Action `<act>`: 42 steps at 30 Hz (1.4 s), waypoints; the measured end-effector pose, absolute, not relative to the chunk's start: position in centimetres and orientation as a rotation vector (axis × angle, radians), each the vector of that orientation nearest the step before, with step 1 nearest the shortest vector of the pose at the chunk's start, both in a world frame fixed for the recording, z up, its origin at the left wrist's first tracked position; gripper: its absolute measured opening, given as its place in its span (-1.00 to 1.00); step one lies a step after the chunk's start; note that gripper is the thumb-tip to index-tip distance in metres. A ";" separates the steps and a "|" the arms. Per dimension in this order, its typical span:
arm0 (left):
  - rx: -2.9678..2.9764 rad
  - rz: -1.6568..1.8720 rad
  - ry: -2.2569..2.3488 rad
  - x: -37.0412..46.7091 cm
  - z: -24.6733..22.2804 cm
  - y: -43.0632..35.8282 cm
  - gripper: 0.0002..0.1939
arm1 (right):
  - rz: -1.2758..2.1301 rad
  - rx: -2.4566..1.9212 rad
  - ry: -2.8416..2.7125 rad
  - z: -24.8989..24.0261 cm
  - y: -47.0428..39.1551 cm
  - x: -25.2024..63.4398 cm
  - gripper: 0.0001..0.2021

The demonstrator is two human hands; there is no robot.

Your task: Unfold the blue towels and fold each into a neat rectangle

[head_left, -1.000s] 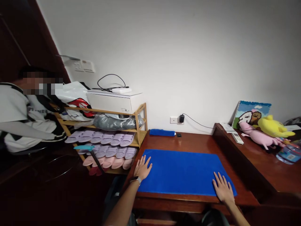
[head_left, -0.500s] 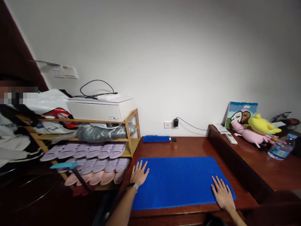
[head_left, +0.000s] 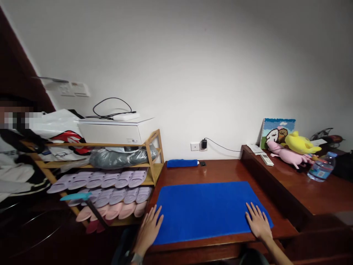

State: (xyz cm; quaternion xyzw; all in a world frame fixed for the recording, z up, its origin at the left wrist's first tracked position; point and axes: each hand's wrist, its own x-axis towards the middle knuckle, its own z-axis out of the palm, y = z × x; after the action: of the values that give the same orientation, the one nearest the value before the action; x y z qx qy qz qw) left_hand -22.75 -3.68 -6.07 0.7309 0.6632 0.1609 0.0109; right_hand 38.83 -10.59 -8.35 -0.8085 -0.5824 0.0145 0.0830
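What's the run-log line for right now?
blue cloth: spread on desk | left hand: open, at its left edge | right hand: open, on its right side | folded cloth: by the wall

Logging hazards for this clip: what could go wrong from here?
The left hand rests at the left edge of the blue cloth, so an inward push might wrinkle it. The blue cloth lies close to the front edge of the desk, so a pull could drag it over.
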 end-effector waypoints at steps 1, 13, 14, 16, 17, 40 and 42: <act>2.310 0.442 2.058 -22.7 -6.4 -5.2 -0.36 | 0.038 -2.411 -1.740 -8.5 -10.6 38.9 -0.29; 2.270 0.350 2.082 -19.9 -2.7 -9.2 -0.39 | 0.079 -2.499 -1.732 -8.5 -10.9 39.1 -0.27; 2.270 0.349 2.082 -19.9 -2.7 -9.2 -0.39 | 0.084 -2.496 -1.732 -8.5 -11.0 39.1 -0.27; 2.265 0.312 2.074 -20.0 -2.8 -9.0 -0.37 | 0.105 -2.486 -1.735 -8.5 -11.2 39.0 -0.26; 2.258 0.275 2.061 -20.2 -2.7 -8.8 -0.36 | 0.126 -2.481 -1.741 -8.3 -11.2 38.9 -0.26; 2.632 0.559 0.953 15.6 -1.3 -14.2 -0.68 | 0.403 -2.054 -0.857 -5.9 -12.1 47.8 -0.36; 2.613 0.502 0.884 21.3 -1.6 -14.2 -0.63 | 0.372 -2.046 -0.839 -5.5 -12.3 47.5 -0.38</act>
State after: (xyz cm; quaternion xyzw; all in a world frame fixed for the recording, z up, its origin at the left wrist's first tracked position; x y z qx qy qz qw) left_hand 21.32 -14.24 -1.64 0.9186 0.3109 0.1767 0.1682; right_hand 47.51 -12.28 -5.47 -0.8217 -0.3368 0.1492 0.4349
